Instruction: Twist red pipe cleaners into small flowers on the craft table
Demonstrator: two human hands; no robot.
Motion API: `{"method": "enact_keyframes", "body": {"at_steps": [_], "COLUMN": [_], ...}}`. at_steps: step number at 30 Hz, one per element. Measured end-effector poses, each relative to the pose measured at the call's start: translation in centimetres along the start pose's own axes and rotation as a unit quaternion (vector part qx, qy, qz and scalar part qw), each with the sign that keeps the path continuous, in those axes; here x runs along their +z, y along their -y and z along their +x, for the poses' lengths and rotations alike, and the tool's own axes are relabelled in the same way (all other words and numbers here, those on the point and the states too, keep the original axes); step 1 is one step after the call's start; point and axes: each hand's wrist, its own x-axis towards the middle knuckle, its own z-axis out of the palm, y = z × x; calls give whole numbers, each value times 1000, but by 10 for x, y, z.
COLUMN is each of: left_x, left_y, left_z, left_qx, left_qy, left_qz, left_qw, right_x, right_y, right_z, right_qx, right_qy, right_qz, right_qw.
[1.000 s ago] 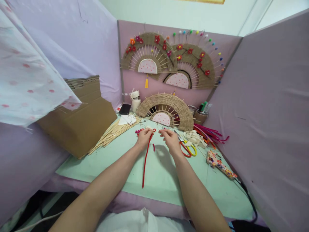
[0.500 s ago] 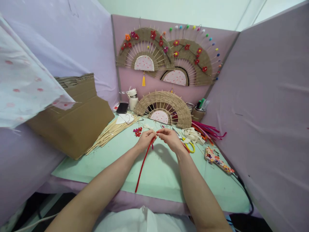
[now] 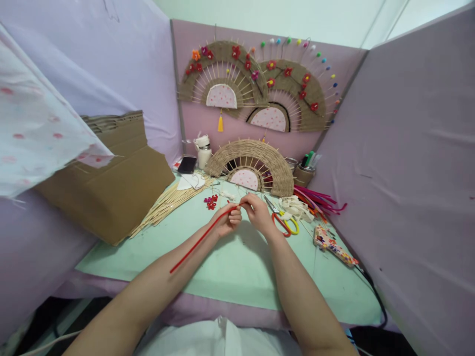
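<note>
A red pipe cleaner point(image 3: 196, 243) runs from between my fingertips back over my left forearm. My left hand point(image 3: 227, 220) is closed on it, palm turned partly up with the fingers curled. My right hand point(image 3: 257, 213) pinches the pipe cleaner close to the left fingertips; the exact bend there is too small to make out. Small red and purple flowers point(image 3: 211, 201) lie on the green mat just left of my hands. Scissors point(image 3: 285, 223) with red and yellow handles rest to the right of my right hand.
A twine-wrapped fan point(image 3: 256, 153) stands behind my hands. Bamboo sticks point(image 3: 163, 206) and a cardboard sheet point(image 3: 111, 193) are at left. Cream fabric strips point(image 3: 297, 207), pink pipe cleaners point(image 3: 326, 200) and a patterned glue gun point(image 3: 334, 245) with a cord lie at right.
The pipe cleaner's loose end has swung left, from hanging over the mat to lying along my left forearm. My left hand has rolled palm-up, and the scissors' red handle shows more.
</note>
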Motion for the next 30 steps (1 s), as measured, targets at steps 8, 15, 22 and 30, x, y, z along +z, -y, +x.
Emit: {"method": "enact_keyframes", "body": {"at_steps": [8,15,22,30], "left_x": [2,-2,1,7], "left_y": [6,16,19,23], "left_z": [5,3,3,9], "left_qx": [289,388,362,285], "left_qy": [-159,-192,-185,-153], "left_qz": [299,499,489,265], "left_qw": [895,751,772,908], "right_x": [3,3,5,20], "right_y": [-5,-8,-7,7], "right_z": [-1,0,-1,1], "right_qx": [208,281,291,328], "right_qy": [-40,-9,-11,-32], "right_qz": [153,263,273,424], "right_qw": [965,923,917,843]}}
